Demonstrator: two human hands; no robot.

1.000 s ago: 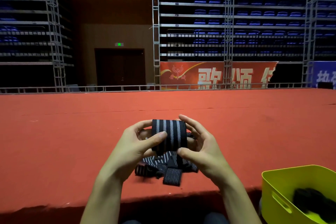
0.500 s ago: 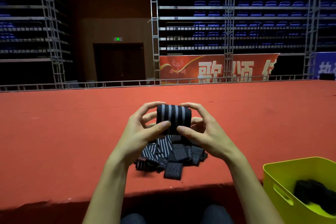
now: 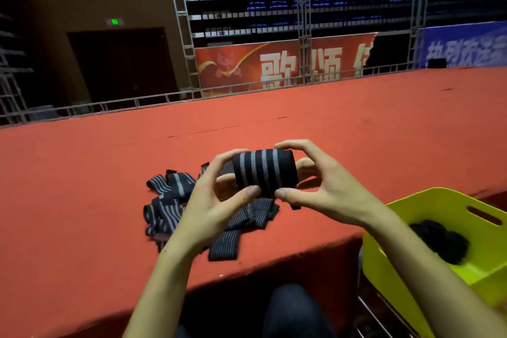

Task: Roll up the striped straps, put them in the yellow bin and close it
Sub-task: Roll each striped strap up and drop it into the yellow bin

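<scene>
A black strap with grey stripes, rolled into a thick cylinder (image 3: 264, 171), is held above the red stage. My left hand (image 3: 216, 206) grips its left end with thumb and curled fingers. My right hand (image 3: 323, 186) grips its right end the same way. A loose tail of the strap hangs down from the roll. Under and left of my hands lies a pile of unrolled striped straps (image 3: 175, 208) on the red surface. The yellow bin (image 3: 428, 206) stands open at the lower right, below the stage edge, with dark rolled straps (image 3: 441, 241) inside.
The red carpeted stage (image 3: 356, 132) stretches ahead, its front edge running just before my knees (image 3: 290, 302). A metal rail and truss towers line its far side. The bin rests on a metal frame (image 3: 384, 318).
The view has swung left and tilted, so the bin sits higher at the right. Both hands keep hold of the roll, which looks slightly thicker and now lies tilted.
</scene>
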